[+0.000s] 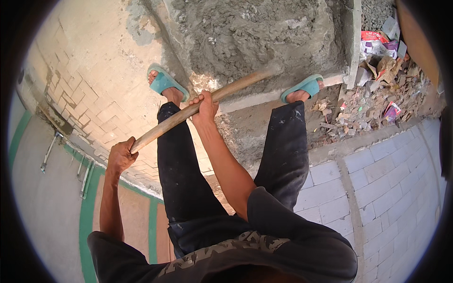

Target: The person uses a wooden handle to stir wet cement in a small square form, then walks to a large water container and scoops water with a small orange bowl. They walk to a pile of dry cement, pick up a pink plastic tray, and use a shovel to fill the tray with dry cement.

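Observation:
A long wooden tool handle [165, 126] slants across my front, from low on the left up to the right. My left hand [121, 154] is closed round its near end. Further up the shaft, my right hand [205, 108] grips it close to my left foot. The handle's far end reaches into wet grey mortar [245, 37], where the tool's head cannot be made out. That mortar lies spread in a shallow bed beyond my feet.
My feet, in teal sandals [166, 85], stand apart at the bed's near side. A concrete edge [351, 45] bounds it on the right. Beyond lie gravel [377, 14] and litter-strewn rubble [373, 101]. Brick paving [78, 96] extends left; a pale block wall [382, 188] rises at right.

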Motion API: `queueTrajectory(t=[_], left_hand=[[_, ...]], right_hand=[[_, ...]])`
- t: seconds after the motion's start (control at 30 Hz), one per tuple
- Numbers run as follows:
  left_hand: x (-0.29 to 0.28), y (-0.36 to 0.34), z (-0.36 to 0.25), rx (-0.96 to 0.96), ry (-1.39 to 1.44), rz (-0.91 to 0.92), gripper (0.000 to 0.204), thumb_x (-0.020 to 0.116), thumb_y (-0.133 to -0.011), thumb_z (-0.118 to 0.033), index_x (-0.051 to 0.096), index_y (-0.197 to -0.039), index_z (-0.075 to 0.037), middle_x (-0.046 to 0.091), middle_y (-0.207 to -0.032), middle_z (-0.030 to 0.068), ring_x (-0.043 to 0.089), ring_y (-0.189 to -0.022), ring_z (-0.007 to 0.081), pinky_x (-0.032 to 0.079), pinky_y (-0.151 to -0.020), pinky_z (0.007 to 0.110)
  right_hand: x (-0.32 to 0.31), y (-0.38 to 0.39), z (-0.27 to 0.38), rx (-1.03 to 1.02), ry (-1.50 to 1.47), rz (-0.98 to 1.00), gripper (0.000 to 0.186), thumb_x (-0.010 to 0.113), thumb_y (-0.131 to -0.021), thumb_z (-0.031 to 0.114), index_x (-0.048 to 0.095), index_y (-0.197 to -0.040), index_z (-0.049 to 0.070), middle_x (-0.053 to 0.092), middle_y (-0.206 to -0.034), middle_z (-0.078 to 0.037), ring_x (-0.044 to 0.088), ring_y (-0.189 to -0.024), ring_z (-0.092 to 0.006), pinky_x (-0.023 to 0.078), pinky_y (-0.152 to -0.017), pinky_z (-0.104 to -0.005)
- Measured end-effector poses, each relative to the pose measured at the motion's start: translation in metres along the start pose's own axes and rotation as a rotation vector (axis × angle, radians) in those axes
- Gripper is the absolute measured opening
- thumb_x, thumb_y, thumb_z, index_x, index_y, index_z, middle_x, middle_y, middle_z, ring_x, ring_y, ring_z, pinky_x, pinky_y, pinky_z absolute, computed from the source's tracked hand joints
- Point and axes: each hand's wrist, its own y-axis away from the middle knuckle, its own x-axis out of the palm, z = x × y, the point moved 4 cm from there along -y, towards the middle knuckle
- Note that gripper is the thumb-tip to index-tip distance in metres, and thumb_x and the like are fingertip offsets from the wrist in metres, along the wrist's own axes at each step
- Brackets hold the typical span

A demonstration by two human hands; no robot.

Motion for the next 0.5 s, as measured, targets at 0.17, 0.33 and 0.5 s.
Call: queueTrajectory(t=[0.17, 0.33, 0.5], left_hand=[[0.055, 0.094, -0.081, -0.165, 0.082, 0.013, 0.023, 0.070, -0.078, -0.014, 0.051, -0.091, -0.011, 0.066, -0.074, 0.0160, 0.068, -0.074, 0.0380, 0.053, -0.065, 0.048], [0.100, 0.001, -0.263, -0.231, 0.536, -0.036, 0.022, 0.066, -0.079, -0.014, 0.056, -0.089, 0.003, 0.066, -0.078, 0.0281, 0.066, -0.077, 0.0470, 0.051, -0.070, 0.053], [0.140, -0.068, -0.308, -0.083, 0.864, -0.107, 0.027, 0.068, -0.079, -0.016, 0.057, -0.096, 0.002, 0.066, -0.076, 0.0273, 0.068, -0.073, 0.0432, 0.053, -0.066, 0.047]], right_hand=[[-0.041, 0.027, 0.040, 0.137, 0.241, -0.037, 0.013, 0.058, -0.089, 0.006, 0.046, -0.088, 0.008, 0.047, -0.065, -0.002, 0.048, -0.050, -0.0140, 0.048, -0.046, -0.0346], [-0.014, -0.130, 0.141, 0.157, 0.772, -0.029, 0.008, 0.056, -0.087, -0.002, 0.050, -0.091, 0.002, 0.050, -0.063, -0.008, 0.048, -0.045, -0.0188, 0.042, -0.039, -0.0367], [0.056, -0.134, 0.228, -0.185, 0.893, 0.018, 0.018, 0.063, -0.084, 0.002, 0.046, -0.090, -0.001, 0.050, -0.062, -0.010, 0.047, -0.044, -0.0181, 0.041, -0.037, -0.0351]])
